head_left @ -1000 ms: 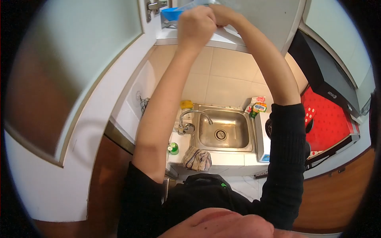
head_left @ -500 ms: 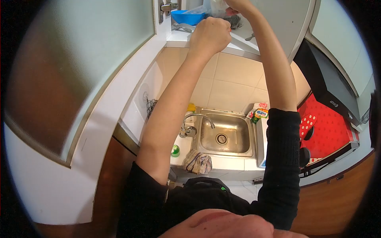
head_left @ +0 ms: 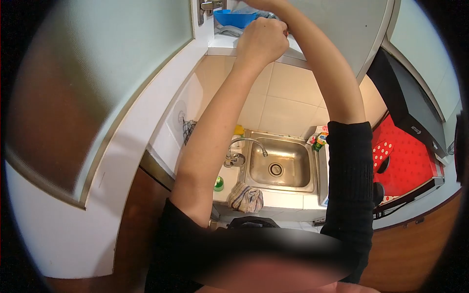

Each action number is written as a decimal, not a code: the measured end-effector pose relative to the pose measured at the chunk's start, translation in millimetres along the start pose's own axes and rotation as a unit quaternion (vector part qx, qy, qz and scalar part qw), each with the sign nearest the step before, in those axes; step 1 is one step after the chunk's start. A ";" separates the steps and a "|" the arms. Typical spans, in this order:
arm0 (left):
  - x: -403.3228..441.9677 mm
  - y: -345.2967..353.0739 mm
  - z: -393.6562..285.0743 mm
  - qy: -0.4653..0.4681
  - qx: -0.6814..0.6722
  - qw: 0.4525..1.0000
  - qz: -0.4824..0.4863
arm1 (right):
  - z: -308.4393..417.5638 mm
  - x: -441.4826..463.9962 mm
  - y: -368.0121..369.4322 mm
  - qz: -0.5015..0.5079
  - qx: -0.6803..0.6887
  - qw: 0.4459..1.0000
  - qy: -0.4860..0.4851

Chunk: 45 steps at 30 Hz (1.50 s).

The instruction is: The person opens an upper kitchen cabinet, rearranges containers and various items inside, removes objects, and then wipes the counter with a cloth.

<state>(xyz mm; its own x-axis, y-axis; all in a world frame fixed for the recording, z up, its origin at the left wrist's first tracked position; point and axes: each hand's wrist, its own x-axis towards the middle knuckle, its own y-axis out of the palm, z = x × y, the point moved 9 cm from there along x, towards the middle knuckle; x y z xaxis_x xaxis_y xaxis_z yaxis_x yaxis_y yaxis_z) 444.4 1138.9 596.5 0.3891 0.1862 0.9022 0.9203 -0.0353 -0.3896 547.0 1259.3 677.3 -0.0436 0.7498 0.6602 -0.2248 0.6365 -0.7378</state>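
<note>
In the head view, the right hand [head_left: 264, 4] has shifted leftward to just beyond the left hand [head_left: 264, 41], bringing both near the one blue bowl [head_left: 234, 19] at the left end of the shelf [head_left: 222, 41]. One grey bundle [head_left: 228, 31] lies there. The left's knuckles are bent; the frame crops the right. Grip and contents: cannot tell.

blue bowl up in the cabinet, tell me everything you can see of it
The blue bowl is bright and smooth, plastic by its look, with curved sides narrowing downward. It appears upright, rim up, near the picture's top edge, above the white shelf and beside the metal hinge. Something grey lies just in front of its lower side. The left hand is close to its right end; whether they touch can't be told. Its contents aren't clear.
</note>
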 end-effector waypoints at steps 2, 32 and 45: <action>-0.6 -1.7 -0.4 0.002 0.012 1.000 -0.014 | 7.0 -1.6 17.4 -0.006 -0.047 0.995 -0.082; -20.9 -50.3 24.9 0.009 -0.161 0.939 -0.305 | -42.9 -121.9 -18.2 0.186 -0.291 0.930 0.124; -21.1 -50.3 15.8 0.028 -0.118 0.950 -0.289 | -26.9 -108.6 -34.9 0.091 -0.248 0.951 0.159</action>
<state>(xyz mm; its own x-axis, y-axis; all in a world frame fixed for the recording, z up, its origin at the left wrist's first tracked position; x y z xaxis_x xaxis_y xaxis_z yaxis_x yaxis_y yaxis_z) 389.3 1152.3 594.2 -0.1876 0.1896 0.9638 0.9619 -0.1633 0.2194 585.7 1160.6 627.5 0.2766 0.8226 0.4968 0.2484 0.4382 -0.8638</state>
